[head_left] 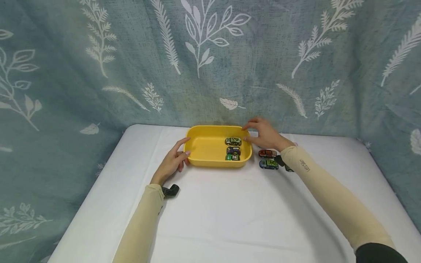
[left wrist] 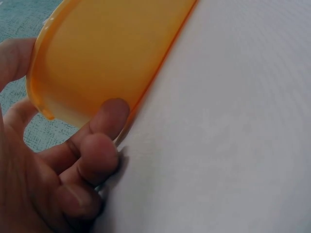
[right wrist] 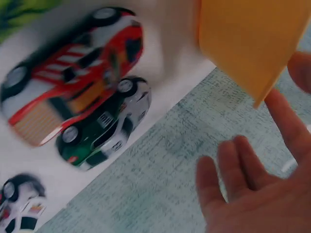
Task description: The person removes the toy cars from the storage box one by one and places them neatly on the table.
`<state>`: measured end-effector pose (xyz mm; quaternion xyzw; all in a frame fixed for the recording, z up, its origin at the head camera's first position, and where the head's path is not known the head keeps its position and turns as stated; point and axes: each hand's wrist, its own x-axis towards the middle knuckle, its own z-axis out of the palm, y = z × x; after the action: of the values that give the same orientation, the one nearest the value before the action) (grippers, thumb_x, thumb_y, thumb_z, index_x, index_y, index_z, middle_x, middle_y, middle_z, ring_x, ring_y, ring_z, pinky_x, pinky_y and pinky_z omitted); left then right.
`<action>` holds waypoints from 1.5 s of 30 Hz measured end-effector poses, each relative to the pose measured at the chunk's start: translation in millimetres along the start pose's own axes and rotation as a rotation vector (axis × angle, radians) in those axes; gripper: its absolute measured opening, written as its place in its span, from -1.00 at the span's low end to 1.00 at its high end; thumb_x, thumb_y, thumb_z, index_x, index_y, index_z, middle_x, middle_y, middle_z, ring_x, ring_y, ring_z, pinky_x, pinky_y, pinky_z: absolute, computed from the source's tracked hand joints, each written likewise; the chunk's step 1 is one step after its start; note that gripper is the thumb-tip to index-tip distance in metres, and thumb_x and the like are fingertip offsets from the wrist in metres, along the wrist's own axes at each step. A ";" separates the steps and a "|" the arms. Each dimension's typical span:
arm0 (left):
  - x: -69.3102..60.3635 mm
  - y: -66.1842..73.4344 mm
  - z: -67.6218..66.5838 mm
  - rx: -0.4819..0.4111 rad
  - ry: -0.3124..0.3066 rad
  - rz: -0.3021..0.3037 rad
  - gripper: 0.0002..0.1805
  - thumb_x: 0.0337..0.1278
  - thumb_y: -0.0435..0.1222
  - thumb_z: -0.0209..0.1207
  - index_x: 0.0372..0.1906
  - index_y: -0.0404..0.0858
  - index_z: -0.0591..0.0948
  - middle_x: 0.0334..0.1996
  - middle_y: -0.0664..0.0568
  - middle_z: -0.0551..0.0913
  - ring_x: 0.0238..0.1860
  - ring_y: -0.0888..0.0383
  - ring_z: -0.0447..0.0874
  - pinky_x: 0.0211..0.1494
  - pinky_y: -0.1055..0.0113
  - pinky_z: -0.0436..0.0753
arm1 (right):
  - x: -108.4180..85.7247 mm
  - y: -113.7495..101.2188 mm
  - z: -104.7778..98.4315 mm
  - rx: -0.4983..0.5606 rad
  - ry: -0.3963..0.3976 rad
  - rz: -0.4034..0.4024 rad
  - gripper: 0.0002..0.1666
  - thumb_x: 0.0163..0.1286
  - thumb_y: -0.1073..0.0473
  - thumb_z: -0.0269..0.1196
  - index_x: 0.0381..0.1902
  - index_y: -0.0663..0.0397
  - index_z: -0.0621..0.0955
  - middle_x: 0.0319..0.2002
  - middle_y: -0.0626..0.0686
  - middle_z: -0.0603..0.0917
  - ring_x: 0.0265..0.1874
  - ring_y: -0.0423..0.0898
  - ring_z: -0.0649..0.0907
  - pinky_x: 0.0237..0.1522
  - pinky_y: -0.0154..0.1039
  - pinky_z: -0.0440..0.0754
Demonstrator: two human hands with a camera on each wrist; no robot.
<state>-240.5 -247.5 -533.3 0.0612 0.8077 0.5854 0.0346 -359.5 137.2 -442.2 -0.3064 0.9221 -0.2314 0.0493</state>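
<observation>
A yellow tray [head_left: 207, 164] stands at the far side of the white table. My left hand [head_left: 171, 162] holds its left end, with fingers at the rim; in the left wrist view the left hand [left wrist: 63, 160] touches the tray wall [left wrist: 112, 53]. At the right end, my right hand [head_left: 264, 134] pinches the rim between thumb and index finger, other fingers spread in the right wrist view. Inside the tray, on its right side, sit a yellow-green toy car [head_left: 233, 141], a dark blue toy car [head_left: 233, 150] and a green-and-white toy car [head_left: 232, 157].
Right of the tray lie a red toy car [head_left: 267, 153], a blue-green toy car [head_left: 268, 164] and others partly hidden under my right wrist. The right wrist view shows a green-and-white car [right wrist: 109, 128] beside the red one. A patterned curtain [head_left: 210, 91] hangs behind the table.
</observation>
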 end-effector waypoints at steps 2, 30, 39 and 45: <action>-0.5 0.2 -0.7 0.002 0.003 -0.001 -0.40 0.60 0.00 0.12 0.60 0.32 0.29 -0.39 -0.22 0.66 -0.64 0.09 0.41 -0.50 0.31 0.51 | 8.4 -3.6 2.5 -0.008 -0.075 0.039 -0.49 0.55 -0.02 0.32 0.35 0.02 0.65 0.58 0.34 0.27 0.58 0.39 0.20 0.52 0.46 0.16; 5.2 5.6 1.7 -0.018 0.003 0.008 -0.39 0.60 -0.05 0.14 0.61 0.31 0.30 -0.40 -0.20 0.66 -0.63 0.07 0.41 -0.51 0.33 0.49 | 55.1 -27.1 18.7 -0.067 -0.306 0.159 -0.50 0.48 0.12 0.39 0.26 0.30 0.68 0.24 0.30 0.70 0.15 0.17 0.68 0.25 0.08 0.64; -0.2 0.7 -0.5 0.006 -0.004 -0.006 -0.37 0.59 0.00 0.14 0.62 0.27 0.29 -0.40 -0.18 0.66 -0.62 0.08 0.42 -0.50 0.33 0.47 | 50.9 -19.4 32.9 -0.167 -0.194 -0.025 -0.60 0.42 0.15 0.44 0.13 0.25 0.77 0.17 0.26 0.75 0.36 0.30 0.54 0.48 0.25 0.38; 0.6 0.5 -1.2 -0.005 -0.005 0.009 -0.38 0.60 -0.02 0.14 0.62 0.25 0.29 -0.41 -0.21 0.67 -0.63 0.08 0.42 -0.51 0.32 0.51 | 41.8 -27.2 18.0 -0.097 -0.158 -0.028 -0.56 0.53 0.19 0.32 0.27 0.28 0.67 0.49 0.38 0.44 0.54 0.38 0.31 0.57 0.31 0.23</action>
<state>-241.3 -248.3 -532.4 0.0665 0.8058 0.5874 0.0341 -374.3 86.2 -443.6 -0.3386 0.9210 -0.1621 0.1038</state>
